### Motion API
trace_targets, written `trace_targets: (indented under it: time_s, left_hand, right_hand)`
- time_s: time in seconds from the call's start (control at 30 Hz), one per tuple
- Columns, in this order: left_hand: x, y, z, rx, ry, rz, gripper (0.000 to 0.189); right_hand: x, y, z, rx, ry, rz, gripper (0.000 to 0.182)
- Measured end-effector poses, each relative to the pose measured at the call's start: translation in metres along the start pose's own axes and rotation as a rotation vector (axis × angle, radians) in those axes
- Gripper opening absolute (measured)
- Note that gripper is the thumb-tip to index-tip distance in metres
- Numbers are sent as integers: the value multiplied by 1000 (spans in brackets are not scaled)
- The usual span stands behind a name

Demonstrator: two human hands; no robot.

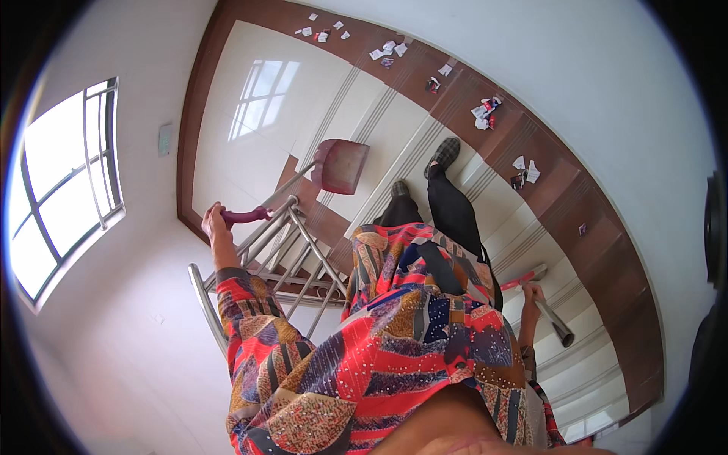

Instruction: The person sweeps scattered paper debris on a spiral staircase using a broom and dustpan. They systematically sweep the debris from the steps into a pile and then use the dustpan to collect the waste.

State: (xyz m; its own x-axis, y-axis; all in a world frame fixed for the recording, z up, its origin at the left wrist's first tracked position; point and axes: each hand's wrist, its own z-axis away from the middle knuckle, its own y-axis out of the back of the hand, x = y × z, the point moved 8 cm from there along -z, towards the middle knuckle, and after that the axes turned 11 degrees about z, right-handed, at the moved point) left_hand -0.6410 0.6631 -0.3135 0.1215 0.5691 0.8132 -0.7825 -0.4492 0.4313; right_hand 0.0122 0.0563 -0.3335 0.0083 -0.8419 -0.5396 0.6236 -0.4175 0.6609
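My left hand [215, 222] grips the purple handle end [245, 215] of a long-handled dustpan. The dustpan's dark red translucent pan [343, 167] hangs low by the stairs, and I cannot tell whether it touches a step. At my right side, my right hand [532, 292] is closed around a metal pole [553, 319] with a dark flared end. A red section [518, 280] shows just beyond that hand. My body or the angle hides the pole's other end, so its kind is unclear. Torn scraps of printed paper [484, 114] lie along the stairs' brown border.
A stainless steel stair railing [310, 244] stands close at my left. My feet in checked slippers [443, 153] are on pale grooved steps [392, 165], leading to a tiled landing [227, 165]. More scraps [526, 170] lie by the right wall [597, 114]. A barred window [68, 193] is at left.
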Motion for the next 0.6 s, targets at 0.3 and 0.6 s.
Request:
trace_targets:
  time_s: [0.3, 0.6]
  left_hand:
    - [18, 14, -11, 265, -257, -189, 12]
    - [37, 29, -33, 411, -365, -238, 20]
  right_hand:
    - [5, -5, 39, 41, -82, 23, 14]
    - [-6, 10, 48, 140, 20, 58, 12]
